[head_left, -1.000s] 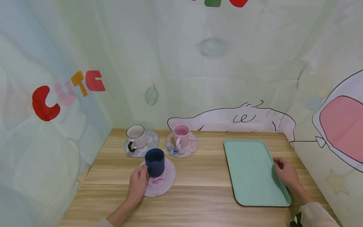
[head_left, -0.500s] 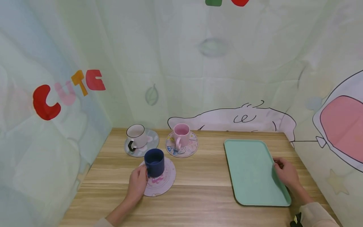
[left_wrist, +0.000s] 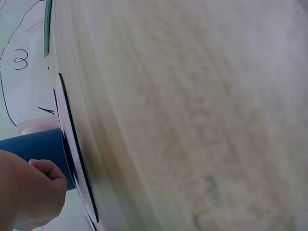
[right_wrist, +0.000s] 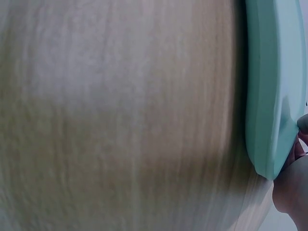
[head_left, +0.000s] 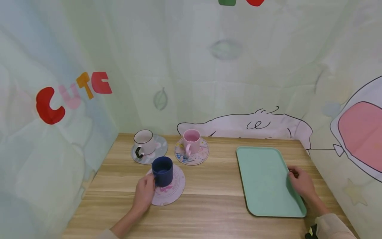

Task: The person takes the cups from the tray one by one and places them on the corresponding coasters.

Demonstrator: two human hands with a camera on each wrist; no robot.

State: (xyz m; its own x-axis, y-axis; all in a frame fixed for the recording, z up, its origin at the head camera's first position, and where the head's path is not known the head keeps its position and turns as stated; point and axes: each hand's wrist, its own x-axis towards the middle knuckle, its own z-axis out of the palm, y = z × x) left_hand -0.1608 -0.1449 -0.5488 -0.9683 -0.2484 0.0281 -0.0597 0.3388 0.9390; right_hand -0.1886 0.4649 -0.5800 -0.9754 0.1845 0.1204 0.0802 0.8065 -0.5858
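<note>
A dark blue mug (head_left: pixel 162 172) stands upright on a round pink coaster (head_left: pixel 174 191) at the left of the table. My left hand (head_left: pixel 144 192) grips the mug at its left side, where the handle is hidden behind the fingers; in the left wrist view the fingers of this hand (left_wrist: pixel 48 171) are curled against the blue wall of the mug. On the right lies a mint-green rectangular tray (head_left: pixel 265 182). My right hand (head_left: pixel 301 182) pinches its right rim, thumb on top and fingers partly hidden beyond the edge. The right wrist view has the tray's rim close up.
Behind the blue mug, a white mug (head_left: pixel 144 142) with a black handle stands on a grey-blue coaster (head_left: pixel 161 146). A pink mug (head_left: pixel 192 141) stands on a patterned coaster (head_left: pixel 203 154) beside it. Printed curtains (head_left: pixel 191 66) border the wooden table (head_left: pixel 212 209).
The head view has tilted very slightly. Both hands keep their holds, and the mug and tray stay practically in place.
</note>
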